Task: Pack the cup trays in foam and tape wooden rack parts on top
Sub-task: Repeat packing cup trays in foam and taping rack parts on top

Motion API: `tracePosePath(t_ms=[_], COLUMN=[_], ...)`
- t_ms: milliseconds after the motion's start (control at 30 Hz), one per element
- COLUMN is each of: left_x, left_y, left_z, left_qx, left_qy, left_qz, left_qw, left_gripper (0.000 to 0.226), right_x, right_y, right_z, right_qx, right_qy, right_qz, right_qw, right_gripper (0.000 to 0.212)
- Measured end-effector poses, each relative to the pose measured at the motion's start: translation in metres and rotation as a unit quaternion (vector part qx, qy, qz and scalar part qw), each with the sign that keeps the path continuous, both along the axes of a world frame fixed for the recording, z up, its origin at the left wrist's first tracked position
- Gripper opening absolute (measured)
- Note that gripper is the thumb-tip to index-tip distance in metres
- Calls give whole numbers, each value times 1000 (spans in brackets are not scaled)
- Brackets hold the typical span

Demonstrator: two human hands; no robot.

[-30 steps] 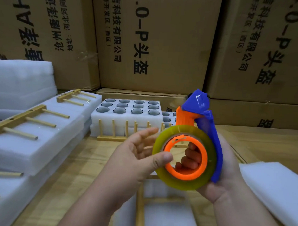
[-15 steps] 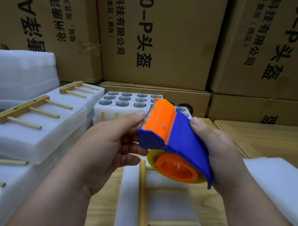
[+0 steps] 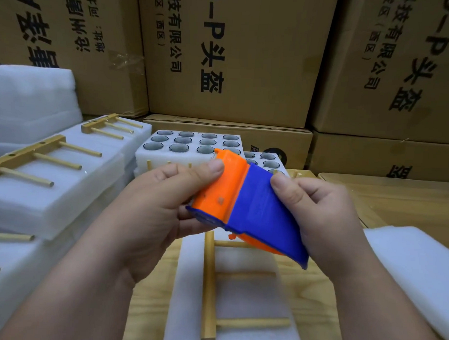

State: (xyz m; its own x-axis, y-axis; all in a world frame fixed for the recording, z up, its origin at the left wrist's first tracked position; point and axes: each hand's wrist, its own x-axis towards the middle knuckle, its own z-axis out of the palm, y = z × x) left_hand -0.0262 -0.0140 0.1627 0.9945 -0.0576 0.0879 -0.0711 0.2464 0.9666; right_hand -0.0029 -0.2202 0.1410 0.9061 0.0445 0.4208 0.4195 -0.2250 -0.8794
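There is a single view, from a wide-angle camera worn on the person's head. It looks forward and down, close over the left hand (image 3: pixel 151 208) and the right hand (image 3: pixel 326 219), which meet near the centre of the picture with the forearms entering from the bottom edge. Directly below the hands it looks steeply down on a foam sheet (image 3: pixel 239 292), slightly blurred. Beyond the hands the line of sight levels out onto the cardboard boxes (image 3: pixel 247 56), whose edges bow, probably from the lens. No second view shares any part of the scene.
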Motion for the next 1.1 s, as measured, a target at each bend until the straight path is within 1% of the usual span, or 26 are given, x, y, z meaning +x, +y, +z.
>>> tracePosePath(t_ms=[67,100,133,233,267,333,400,467,500,600,767,867,967,1033,1100], left_x=[1,2,2,3,4,7,12,16,17,15,11,9,9,6,4], left_y=[-1,0,1,3,3,1,-1,0,2,5,7,7,17,25,35], left_z=[0,-1,-2,-5,-7,-12,-17,-20,-21,-19,-17,-15,-9,-4,0], left_qx=[-21,-28,-35,-68,-71,-53,5,85,117,167,214,222,189,169,151], left_qy=[0,1,5,34,40,35,9,-26,-42,-82,-114,-114,-134,-149,-154], left_qz=[-11,-19,-34,-82,-84,-53,16,81,99,111,125,152,207,220,234], left_qw=[1000,999,999,994,993,997,1000,993,987,976,962,956,950,949,948], left_gripper=[37,26,22,22,22,21,21,29,33,40,30,29,30,32,28], right_x=[0,0,1,0,0,0,1,2,2,1,-1,0,0,-1,-3], right_y=[-1,-1,-2,-6,-7,-7,-8,-8,-9,-10,-14,-20,-30,-39,-48], right_z=[1,1,1,1,1,2,1,-1,-1,-4,-6,-4,-2,1,5], right_qx=[4,7,10,32,41,49,38,10,-4,-21,-44,-57,-62,-53,-41], right_qy=[12,16,18,38,45,46,28,7,1,-33,-108,-124,-128,-128,-129], right_qz=[3,5,7,20,27,28,13,-8,-17,-28,-39,-43,-56,-74,-78], right_qw=[1000,1000,1000,999,998,997,999,1000,1000,999,992,990,988,988,988], right_gripper=[52,53,53,54,53,54,58,61,58,44,34,32,33,33,30])
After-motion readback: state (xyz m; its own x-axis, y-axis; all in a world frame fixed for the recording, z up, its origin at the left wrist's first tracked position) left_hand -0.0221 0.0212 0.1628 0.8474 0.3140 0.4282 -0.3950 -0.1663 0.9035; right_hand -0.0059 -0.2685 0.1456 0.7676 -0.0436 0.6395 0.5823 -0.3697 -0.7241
